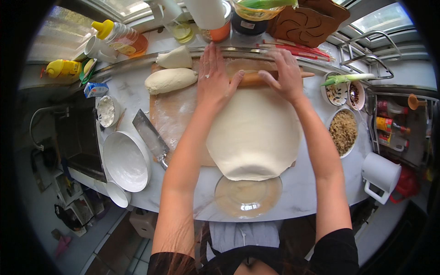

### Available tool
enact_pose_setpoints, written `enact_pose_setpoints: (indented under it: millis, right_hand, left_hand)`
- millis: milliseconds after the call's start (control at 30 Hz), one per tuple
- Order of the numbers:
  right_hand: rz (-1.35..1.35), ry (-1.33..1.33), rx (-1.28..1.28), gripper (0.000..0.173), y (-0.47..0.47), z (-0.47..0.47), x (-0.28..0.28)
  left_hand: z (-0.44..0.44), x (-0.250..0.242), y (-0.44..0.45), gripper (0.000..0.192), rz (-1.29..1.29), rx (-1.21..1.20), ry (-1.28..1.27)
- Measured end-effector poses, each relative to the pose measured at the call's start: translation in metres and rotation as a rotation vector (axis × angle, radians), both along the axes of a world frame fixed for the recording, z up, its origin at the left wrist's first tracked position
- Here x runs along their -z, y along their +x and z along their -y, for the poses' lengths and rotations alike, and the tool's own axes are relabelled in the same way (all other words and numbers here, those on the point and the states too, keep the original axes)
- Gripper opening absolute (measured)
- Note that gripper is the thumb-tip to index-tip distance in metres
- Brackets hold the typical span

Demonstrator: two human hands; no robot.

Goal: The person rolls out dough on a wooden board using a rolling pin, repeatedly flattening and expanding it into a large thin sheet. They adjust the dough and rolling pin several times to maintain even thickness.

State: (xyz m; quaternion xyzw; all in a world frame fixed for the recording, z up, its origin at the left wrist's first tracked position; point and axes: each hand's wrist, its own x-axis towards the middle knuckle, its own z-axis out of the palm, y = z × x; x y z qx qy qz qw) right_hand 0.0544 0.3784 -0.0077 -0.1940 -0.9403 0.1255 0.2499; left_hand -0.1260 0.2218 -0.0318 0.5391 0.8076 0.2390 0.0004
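A wooden rolling pin point(252, 79) lies across the far end of a large, thin sheet of dough point(254, 123). My left hand point(213, 77) rests on the pin's left part with its fingers stretched forward, hiding that end. Slightly blurred, my right hand point(287, 77) is over the right part, and a tapered handle sticks out beyond it. The sheet's near edge hangs past the floured wooden board point(175, 113) and overlaps a clear glass plate point(247, 206). Left of my left hand sit a dough log point(172, 81) and a smaller dough piece point(176, 57).
A cleaver point(150, 132) lies at the board's left edge, near a large white bowl point(125, 163) and a bowl of flour point(106, 110). On the right stand a bowl of crumbly brown food point(343, 132) and a white jug point(380, 175). A sink point(79, 137) lies far left.
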Motion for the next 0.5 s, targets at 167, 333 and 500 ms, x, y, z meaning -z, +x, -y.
enact_pose_setpoints:
  millis: [167, 333, 500]
  right_hand:
    - [0.128, 0.056, -0.041, 0.045, 0.030, 0.029, 0.004]
    - [0.149, -0.053, -0.148, 0.051, 0.048, 0.108, -0.007]
    - [0.319, -0.144, 0.006, 0.072, 0.062, 0.161, -0.007]
  left_hand:
    - [0.023, -0.007, 0.008, 0.093, 0.000, 0.090, 0.063]
    - [0.135, -0.034, 0.061, 0.094, 0.056, 0.092, -0.135]
    - [0.197, -0.026, 0.098, 0.100, 0.276, -0.002, -0.279]
